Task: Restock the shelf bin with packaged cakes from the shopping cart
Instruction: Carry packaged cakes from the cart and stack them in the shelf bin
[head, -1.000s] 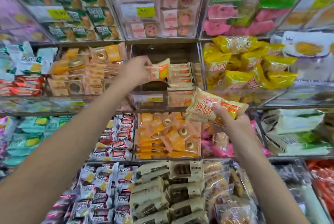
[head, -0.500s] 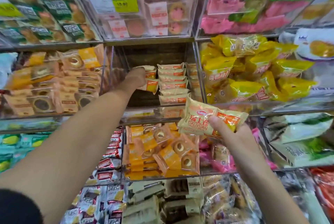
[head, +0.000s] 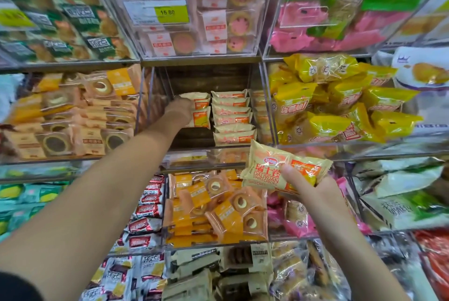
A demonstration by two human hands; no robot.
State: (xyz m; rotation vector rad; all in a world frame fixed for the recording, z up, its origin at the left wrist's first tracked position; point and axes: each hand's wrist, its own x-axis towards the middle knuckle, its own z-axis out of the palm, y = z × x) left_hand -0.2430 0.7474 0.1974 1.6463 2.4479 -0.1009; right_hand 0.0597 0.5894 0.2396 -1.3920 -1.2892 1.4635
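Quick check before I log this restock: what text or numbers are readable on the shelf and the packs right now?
"15 80": yellow price tag on the upper clear bin.
"DALIYUAN SWISS ROLL", with large Chinese characters I cannot make out: cake pack in the right hand.
Other wrappers and shelf labels: too blurred.

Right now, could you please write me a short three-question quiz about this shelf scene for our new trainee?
1. True or false: the left hand is inside the middle bin, on the left stack of cake packs.
2. Which hand holds the cake pack out in front of the shelf? A) left B) right C) neither
3. Fill in: the price tag on the bin above reads ____.

Key
1. True.
2. B: the right hand grips it, thumb on its front.
3. 15.80.
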